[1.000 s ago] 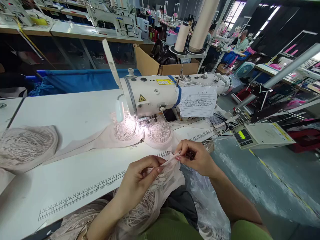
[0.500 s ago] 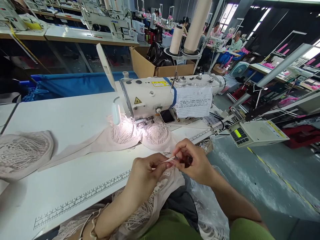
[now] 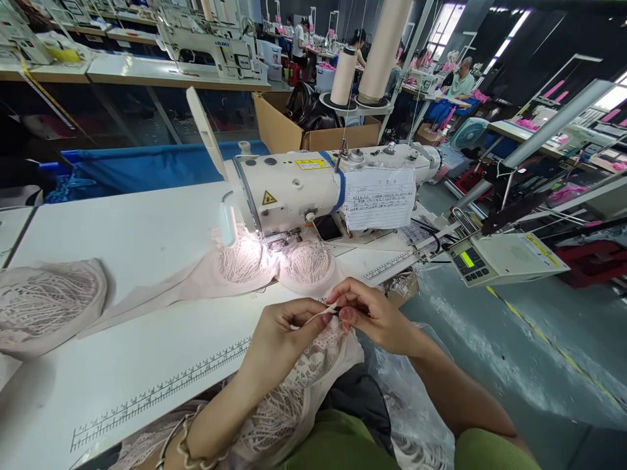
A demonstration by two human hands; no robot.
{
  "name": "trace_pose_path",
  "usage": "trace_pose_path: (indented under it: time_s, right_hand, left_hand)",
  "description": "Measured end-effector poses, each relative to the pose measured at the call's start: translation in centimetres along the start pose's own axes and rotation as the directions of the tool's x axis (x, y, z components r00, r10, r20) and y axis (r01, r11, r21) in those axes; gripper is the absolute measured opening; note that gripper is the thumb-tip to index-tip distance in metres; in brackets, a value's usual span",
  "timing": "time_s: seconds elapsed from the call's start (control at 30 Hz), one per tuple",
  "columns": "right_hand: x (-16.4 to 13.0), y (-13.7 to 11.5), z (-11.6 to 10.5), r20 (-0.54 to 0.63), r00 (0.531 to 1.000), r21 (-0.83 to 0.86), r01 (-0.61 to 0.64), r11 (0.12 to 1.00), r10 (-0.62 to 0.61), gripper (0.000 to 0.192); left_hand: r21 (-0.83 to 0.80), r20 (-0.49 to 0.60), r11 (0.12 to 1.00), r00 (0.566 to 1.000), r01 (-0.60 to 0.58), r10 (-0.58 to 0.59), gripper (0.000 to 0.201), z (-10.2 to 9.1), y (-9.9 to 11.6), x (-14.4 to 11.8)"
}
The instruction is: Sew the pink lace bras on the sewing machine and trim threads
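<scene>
Near the table's front edge, my left hand (image 3: 287, 333) pinches the edge of a pale pink lace bra (image 3: 294, 398) that hangs down over my lap. My right hand (image 3: 375, 316) is closed on the same edge, fingertips close to the left ones. A small dark bit shows between the fingertips; I cannot make out what it is. Beyond the hands, another pink lace bra (image 3: 308, 266) lies with its cups at the lit needle area of a white sewing machine (image 3: 289, 189). Its band stretches left toward a further lace cup (image 3: 53, 300) on the white table (image 3: 161, 352).
A printed ruler (image 3: 161, 391) runs along the table's front edge. A phone (image 3: 328, 228) lies behind the machine arm. Thread cones (image 3: 344, 77) stand behind, beside a cardboard box (image 3: 279, 124). A control box (image 3: 509, 258) juts out at right. Other people work in the background.
My right hand's fingers have shifted slightly left and closed in on the bra edge, near the left fingertips. The bra at the machine stays put.
</scene>
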State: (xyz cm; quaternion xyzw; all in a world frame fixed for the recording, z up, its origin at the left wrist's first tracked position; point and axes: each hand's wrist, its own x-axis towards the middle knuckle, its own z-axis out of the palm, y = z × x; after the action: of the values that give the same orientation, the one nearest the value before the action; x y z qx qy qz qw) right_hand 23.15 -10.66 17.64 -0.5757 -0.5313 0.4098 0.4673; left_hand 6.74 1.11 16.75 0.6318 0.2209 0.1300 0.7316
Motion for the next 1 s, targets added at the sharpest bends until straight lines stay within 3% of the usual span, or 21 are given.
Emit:
trace_pose_path:
  time_s: [0.33, 0.43, 0.5, 0.6, 0.7, 0.77, 0.83, 0.9, 0.93, 1.0]
  right_hand:
    - [0.4, 0.6, 1.0, -0.131, 0.991, 0.091, -0.029, 0.995, 0.040, 0.036]
    - [0.0, 1.1, 0.5, -0.249, 0.968, 0.083, 0.034, 0.996, -0.012, 0.038]
    - [-0.5, 1.5, 0.1, -0.282, 0.955, -0.008, 0.088, 0.996, -0.087, 0.048]
    - [-1.3, 2.2, -0.2, -0.158, 0.984, -0.217, 0.042, 0.975, -0.077, 0.052]
    - [-1.9, 2.6, -0.3, 0.039, 0.994, -0.411, -0.077, 0.908, 0.101, 0.037]
    - [-2.2, 2.6, -0.6, 0.165, 0.980, -0.446, -0.030, 0.894, 0.115, 0.037]
    - [-2.5, 2.1, -1.2, 0.273, 0.962, -0.353, 0.114, 0.929, -0.015, 0.045]
    - [-2.7, 1.1, -1.8, 0.358, 0.910, -0.118, 0.269, 0.956, -0.212, 0.050]
    - [-2.7, 0.5, -1.9, 0.372, 0.876, 0.026, 0.321, 0.947, -0.307, 0.050]
    - [-2.4, -0.9, -1.6, 0.353, 0.830, 0.271, 0.352, 0.896, -0.433, 0.050]
  left_hand:
    - [0.021, -0.007, 0.999, 0.999, 0.031, -0.031, 0.034, 0.0, 0.3, 0.0]
    - [0.019, -0.043, 0.999, 0.998, 0.045, -0.044, 0.037, 0.0, 0.2, 0.0]
    - [-0.001, -0.063, 0.999, 0.997, 0.040, -0.040, 0.038, 0.0, 0.2, 0.0]
    - [-0.030, -0.117, 0.999, 0.993, 0.015, -0.018, 0.035, 0.1, 0.1, -0.3]
    - [-0.019, -0.166, 1.000, 0.986, 0.017, -0.020, 0.031, 0.0, 0.2, -0.4]
    - [0.030, -0.150, 0.999, 0.989, -0.011, 0.015, 0.030, -0.4, 0.2, -0.3]
    - [0.141, -0.141, 0.984, 0.982, -0.105, 0.125, 0.029, -1.1, -0.2, -0.1]
    - [0.291, -0.132, 0.932, 0.955, -0.217, 0.264, 0.029, -1.6, -0.9, 0.2]
    - [0.362, -0.086, 0.896, 0.948, -0.255, 0.305, 0.032, -1.6, -1.5, 0.4]
    - [0.456, 0.131, 0.823, 0.940, -0.340, 0.316, 0.042, -0.9, -2.8, 0.7]
